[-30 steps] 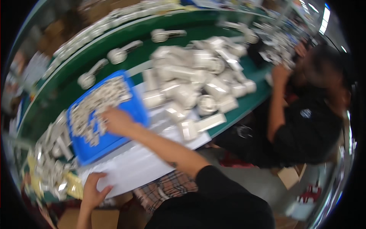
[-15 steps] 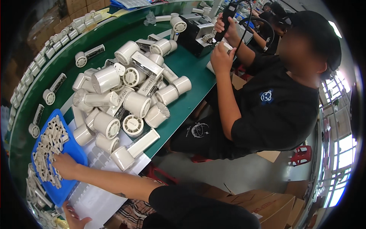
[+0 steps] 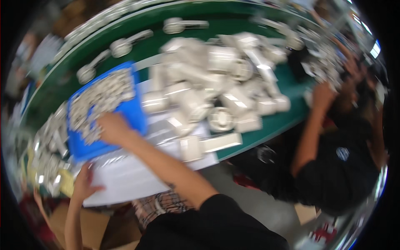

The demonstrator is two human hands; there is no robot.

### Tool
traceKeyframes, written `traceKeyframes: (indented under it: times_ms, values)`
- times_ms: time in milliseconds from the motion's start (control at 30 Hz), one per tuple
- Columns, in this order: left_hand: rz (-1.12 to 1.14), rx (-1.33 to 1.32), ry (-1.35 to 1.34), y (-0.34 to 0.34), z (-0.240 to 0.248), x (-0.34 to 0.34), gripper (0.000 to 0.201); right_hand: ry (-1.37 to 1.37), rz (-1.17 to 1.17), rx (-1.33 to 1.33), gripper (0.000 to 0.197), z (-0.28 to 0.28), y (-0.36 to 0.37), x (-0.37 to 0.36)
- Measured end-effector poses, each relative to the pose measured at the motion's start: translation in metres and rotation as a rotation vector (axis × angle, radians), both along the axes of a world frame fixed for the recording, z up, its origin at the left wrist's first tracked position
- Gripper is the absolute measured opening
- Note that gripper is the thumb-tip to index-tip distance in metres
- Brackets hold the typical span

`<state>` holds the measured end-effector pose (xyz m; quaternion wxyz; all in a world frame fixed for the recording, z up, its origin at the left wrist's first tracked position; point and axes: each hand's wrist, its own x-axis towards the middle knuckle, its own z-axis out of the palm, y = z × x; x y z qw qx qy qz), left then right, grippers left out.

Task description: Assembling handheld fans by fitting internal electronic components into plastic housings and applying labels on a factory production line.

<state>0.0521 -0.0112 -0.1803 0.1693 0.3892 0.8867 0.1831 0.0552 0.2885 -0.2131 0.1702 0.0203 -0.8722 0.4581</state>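
Blue tray [image 3: 135, 118], seemingly green table [image 3: 275, 125]

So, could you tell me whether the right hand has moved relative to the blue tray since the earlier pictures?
No, not noticeably: the right hand stays at the blue tray, over its near edge among the small pale parts.

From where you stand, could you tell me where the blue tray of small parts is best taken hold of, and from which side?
Probably by the blue tray's near-right rim, coming from the right. That edge shows bare blue wall, while small pale parts fill the middle. The right hand already lies over the near edge, and the left hand rests on the white sheet below. The picture is blurred, so rim details are unclear.
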Motion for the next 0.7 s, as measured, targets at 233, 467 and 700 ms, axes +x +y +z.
traceKeyframes:
  times_ms: [233, 467, 700]
  values:
    - [0.019, -0.348, -0.390, 0.053, 0.078, -0.015, 0.067, 0.006, 0.029, 0.143, 0.023, 0.009, 0.012, 0.004]
    - [-0.076, 0.136, 0.166, 0.143, 0.132, -0.119, 0.031, -0.038, 0.098, 0.145, 0.016, 0.017, 0.011, 0.000]
    - [0.181, 0.125, 0.565, 0.197, 0.045, -0.278, 0.064, -0.020, 0.057, 0.042, 0.014, 0.022, 0.004, 0.004]
